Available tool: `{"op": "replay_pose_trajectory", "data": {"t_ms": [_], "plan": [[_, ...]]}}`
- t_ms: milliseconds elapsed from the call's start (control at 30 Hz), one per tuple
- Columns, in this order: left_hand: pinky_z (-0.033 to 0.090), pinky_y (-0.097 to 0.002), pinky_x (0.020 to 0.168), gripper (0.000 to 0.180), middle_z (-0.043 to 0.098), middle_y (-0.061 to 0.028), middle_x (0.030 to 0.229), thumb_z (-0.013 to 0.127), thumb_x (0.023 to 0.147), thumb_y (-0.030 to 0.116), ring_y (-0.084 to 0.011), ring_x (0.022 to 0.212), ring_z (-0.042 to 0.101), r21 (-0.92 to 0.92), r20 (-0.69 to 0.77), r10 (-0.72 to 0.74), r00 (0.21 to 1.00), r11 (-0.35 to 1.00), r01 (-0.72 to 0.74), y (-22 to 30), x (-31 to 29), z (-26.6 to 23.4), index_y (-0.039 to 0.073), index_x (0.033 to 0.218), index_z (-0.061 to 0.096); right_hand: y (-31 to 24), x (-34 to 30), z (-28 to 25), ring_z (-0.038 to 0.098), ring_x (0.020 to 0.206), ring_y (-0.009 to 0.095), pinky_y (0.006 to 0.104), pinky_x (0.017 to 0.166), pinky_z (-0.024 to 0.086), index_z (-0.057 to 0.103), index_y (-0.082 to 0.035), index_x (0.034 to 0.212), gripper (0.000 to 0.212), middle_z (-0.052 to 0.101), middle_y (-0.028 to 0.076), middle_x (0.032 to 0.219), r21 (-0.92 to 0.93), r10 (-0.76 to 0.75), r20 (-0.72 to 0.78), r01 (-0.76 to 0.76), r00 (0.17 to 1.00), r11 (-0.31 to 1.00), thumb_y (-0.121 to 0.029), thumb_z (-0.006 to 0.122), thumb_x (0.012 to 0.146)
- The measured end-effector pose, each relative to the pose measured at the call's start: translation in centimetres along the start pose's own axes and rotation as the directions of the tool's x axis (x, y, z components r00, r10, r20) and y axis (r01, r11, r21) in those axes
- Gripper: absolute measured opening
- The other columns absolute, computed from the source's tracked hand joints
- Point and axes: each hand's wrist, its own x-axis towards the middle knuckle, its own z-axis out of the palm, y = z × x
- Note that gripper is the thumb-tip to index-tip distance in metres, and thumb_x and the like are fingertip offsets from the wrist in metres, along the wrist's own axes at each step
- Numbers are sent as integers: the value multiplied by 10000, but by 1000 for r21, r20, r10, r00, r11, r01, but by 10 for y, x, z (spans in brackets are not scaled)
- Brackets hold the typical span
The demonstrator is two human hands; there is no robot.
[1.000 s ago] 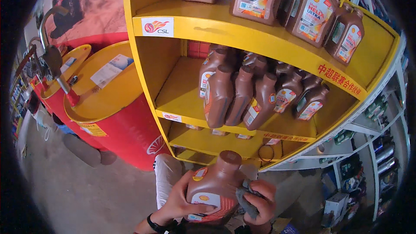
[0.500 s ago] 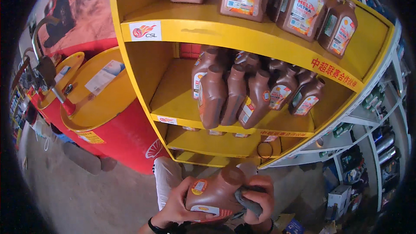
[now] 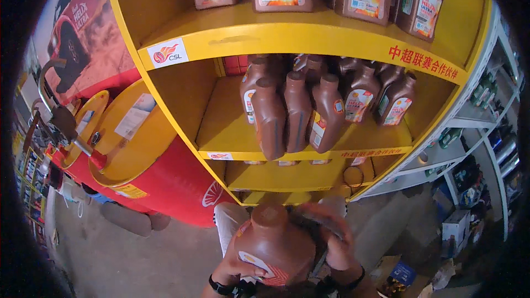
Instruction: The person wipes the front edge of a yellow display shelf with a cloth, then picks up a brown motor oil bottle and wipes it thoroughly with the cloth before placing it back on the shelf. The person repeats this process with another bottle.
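A brown plastic motor oil bottle (image 3: 281, 243) stands nearly upright, tilted a little, close in front of me at the bottom middle. My left hand (image 3: 237, 266) is wrapped round its left side, with the thumb across the white and red label. Just right of the bottle, my right hand (image 3: 338, 243) is smeared by motion. A dark grey cloth (image 3: 333, 225) shows at its fingers. Whether the cloth touches the bottle at this moment I cannot tell.
Ahead stands a yellow shelf unit (image 3: 309, 26) with several brown oil bottles (image 3: 269, 118) on its levels. Red drums with yellow lids (image 3: 138, 132) and a hand pump (image 3: 65, 121) are at left. White shelving (image 3: 441, 154) and a carton (image 3: 456, 232) are at right.
The bottle has turned more upright, its neck swinging left, and its label faces me more. My right hand has come off its side and moved up and right with the cloth. The view has shifted.
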Motion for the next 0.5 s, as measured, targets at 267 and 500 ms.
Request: {"op": "replay_pose_trajectory", "data": {"t_ms": [267,500], "plan": [[525,-392,950,886,664,-132,1191,831,550,99,-263,1059,657,-350,-114,-129,985,933,81,-17,-1,-4,-10,1355,476,-9,29,9,465,1290,373,483,1104,334,617,0,1208,459,425,236,1400,-284,-343,362,453,867,845,-369,492,965],[530,-393,931,920,675,-135,1172,874,518,86,-256,1020,670,-363,77,-244,967,896,255,-58,0,-40,-19,1346,486,15,20,-7,581,1020,321,447,871,480,620,-121,956,242,545,120,1067,-322,-697,335,772,634,548,-351,547,965]]}}
